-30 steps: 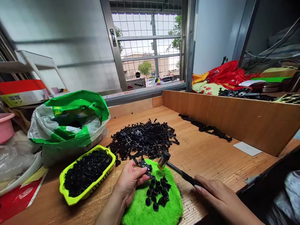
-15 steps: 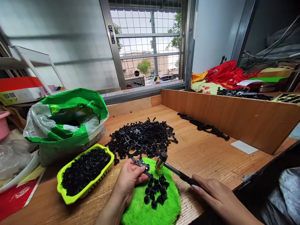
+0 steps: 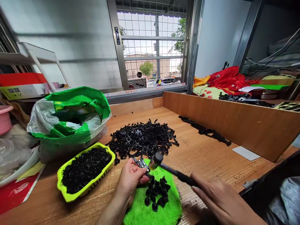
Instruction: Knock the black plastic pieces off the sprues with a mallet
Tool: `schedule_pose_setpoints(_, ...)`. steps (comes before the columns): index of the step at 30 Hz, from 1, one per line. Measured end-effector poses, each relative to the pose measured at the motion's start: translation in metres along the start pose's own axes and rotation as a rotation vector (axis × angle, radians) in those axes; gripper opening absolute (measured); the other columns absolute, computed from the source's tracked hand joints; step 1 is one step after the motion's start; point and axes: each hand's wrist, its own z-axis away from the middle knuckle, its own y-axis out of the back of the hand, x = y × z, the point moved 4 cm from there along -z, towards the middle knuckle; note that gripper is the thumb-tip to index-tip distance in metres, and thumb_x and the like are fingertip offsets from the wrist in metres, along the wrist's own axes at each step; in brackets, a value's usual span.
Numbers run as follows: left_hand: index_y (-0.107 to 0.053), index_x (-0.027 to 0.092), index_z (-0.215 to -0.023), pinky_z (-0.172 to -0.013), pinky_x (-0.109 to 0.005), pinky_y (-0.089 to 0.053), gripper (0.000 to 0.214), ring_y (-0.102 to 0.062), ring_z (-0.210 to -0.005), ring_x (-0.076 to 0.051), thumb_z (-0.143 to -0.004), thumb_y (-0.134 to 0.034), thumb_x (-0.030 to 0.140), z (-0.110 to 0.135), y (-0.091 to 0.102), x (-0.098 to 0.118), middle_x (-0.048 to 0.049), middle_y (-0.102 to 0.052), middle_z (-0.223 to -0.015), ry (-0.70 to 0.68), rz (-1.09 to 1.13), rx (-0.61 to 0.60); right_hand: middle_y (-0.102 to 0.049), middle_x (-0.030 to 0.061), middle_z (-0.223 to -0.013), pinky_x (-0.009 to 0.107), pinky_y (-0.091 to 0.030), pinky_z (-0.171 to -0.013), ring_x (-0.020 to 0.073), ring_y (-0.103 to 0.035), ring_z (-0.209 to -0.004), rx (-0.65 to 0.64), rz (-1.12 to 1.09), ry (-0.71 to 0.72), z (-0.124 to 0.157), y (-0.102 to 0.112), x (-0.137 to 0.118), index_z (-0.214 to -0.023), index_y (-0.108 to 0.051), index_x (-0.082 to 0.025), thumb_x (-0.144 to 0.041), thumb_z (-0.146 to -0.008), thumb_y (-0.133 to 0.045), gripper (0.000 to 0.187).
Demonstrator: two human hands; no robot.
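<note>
Across the wooden tabletop, below a barred window, a green and clear plastic bag slumps at the left; its printed yellow writing is too small to read. Beside it lies a wide heap of black plastic parts, and a thin row of more parts runs along the wooden side wall. Just in front of the bag sits a yellow-green tray full of black caps. Nearest the person lies a green fuzzy mat with a small cluster of caps on it. The right hand is clenched round the black handle of a small hammer, whose head hangs just above the mat's far edge. The left hand rests at the mat's left edge, fingers pinching a black bracket right beside the hammer head. A red box at far left bears a label I cannot read.
</note>
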Motion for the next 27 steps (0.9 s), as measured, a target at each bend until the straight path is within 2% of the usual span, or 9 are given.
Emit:
schedule_pose_setpoints(3,-0.041,0.016,-0.074,-0.041,-0.017,-0.048,0.046,-0.054,-0.043,-0.008,-0.046,-0.077,0.025,-0.002,0.002,-0.002,0.0033,-0.059,-0.051,-0.007,-0.022,0.025,-0.055,-0.0011,-0.06,0.029,-0.038,-0.047,0.0206,-0.057,-0.052,0.072,0.071,0.039,-0.001,0.001,0.0,-0.081,-0.043,-0.025,-0.04,-0.097,-0.014,0.036)
schedule_pose_setpoints(6,-0.041,0.017,-0.073,-0.038,-0.015,-0.045,0.045,-0.052,-0.04,-0.007,-0.048,-0.076,0.026,-0.002,0.002,-0.003,0.0038,-0.058,-0.051,-0.028,-0.021,0.046,-0.055,-0.0017,-0.059,0.029,-0.037,-0.045,0.0211,-0.057,-0.05,0.037,0.134,0.053,0.001,-0.003,0.0,-0.08,-0.045,-0.026,-0.039,-0.096,-0.021,0.032)
schedule_pose_setpoints(9,-0.041,0.017,-0.073,-0.04,-0.016,-0.046,0.044,-0.054,-0.042,-0.008,-0.048,-0.075,0.025,-0.003,0.002,-0.004,0.0026,-0.06,-0.054,-0.033,-0.019,0.037,-0.058,-0.0001,-0.065,0.028,-0.041,-0.051,0.021,-0.06,-0.06,0.046,0.111,0.03,0.004,-0.004,0.001,-0.083,-0.043,-0.025,-0.036,-0.097,-0.015,0.033)
schedule_pose_setpoints(11,-0.042,0.017,-0.074,-0.04,-0.017,-0.046,0.042,-0.054,-0.041,-0.009,-0.049,-0.074,0.025,-0.002,0.001,-0.002,0.0029,-0.059,-0.052,-0.044,-0.038,0.027,-0.057,0.0002,-0.064,0.03,-0.039,-0.05,0.0225,-0.06,-0.059,0.031,0.116,0.009,0.005,-0.004,0.001,-0.082,-0.042,-0.024,-0.035,-0.097,-0.017,0.031)
schedule_pose_setpoints(14,-0.041,0.017,-0.071,-0.034,-0.012,-0.036,0.036,-0.05,-0.035,-0.008,-0.053,-0.071,0.027,-0.001,0.0,0.003,0.0028,-0.056,-0.043,-0.071,-0.113,0.023,-0.055,-0.0014,-0.061,0.03,-0.035,-0.047,0.0223,-0.058,-0.053,-0.031,0.121,0.001,0.006,-0.005,0.001,-0.078,-0.042,-0.025,-0.034,-0.095,-0.025,0.025)
schedule_pose_setpoints(17,-0.04,0.017,-0.07,-0.032,-0.01,-0.028,0.033,-0.049,-0.034,-0.008,-0.055,-0.069,0.026,0.0,-0.001,0.005,0.002,-0.056,-0.042,-0.089,-0.174,0.014,-0.059,0.0007,-0.07,0.029,-0.039,-0.052,0.021,-0.06,-0.063,-0.024,0.082,-0.007,0.005,-0.007,0.001,-0.083,-0.043,-0.025,-0.033,-0.097,-0.019,0.029)
schedule_pose_setpoints(22,-0.04,0.018,-0.068,-0.031,-0.011,-0.025,0.035,-0.048,-0.032,-0.008,-0.054,-0.07,0.027,-0.002,0.001,0.002,0.0024,-0.056,-0.042,-0.101,-0.158,0.008,-0.058,0.0021,-0.064,0.033,-0.041,-0.049,0.0247,-0.058,-0.056,-0.027,0.121,-0.049,0.005,-0.013,0.006,-0.084,-0.053,-0.024,-0.037,-0.094,-0.026,0.031)
schedule_pose_setpoints(24,-0.041,0.018,-0.069,-0.031,-0.011,-0.023,0.035,-0.044,-0.03,-0.006,-0.055,-0.071,0.028,-0.002,0.002,0.001,0.0019,-0.057,-0.042,-0.087,-0.159,-0.007,-0.062,0.0037,-0.072,0.033,-0.044,-0.053,0.0254,-0.061,-0.064,0.001,0.107,-0.045,0.008,-0.011,0.008,-0.089,-0.056,-0.024,-0.039,-0.095,-0.027,0.034)
schedule_pose_setpoints(27,-0.044,0.016,-0.078,-0.034,-0.011,-0.028,0.037,-0.051,-0.037,-0.007,-0.058,-0.072,0.029,0.001,0.001,0.007,0.0032,-0.058,-0.048,-0.138,-0.107,-0.033,-0.064,0.0066,-0.092,0.033,-0.049,-0.068,0.025,-0.06,-0.086,0.16,-0.022,-0.107,0.014,-0.004,0.013,-0.102,-0.058,-0.021,-0.041,-0.097,-0.027,0.036)
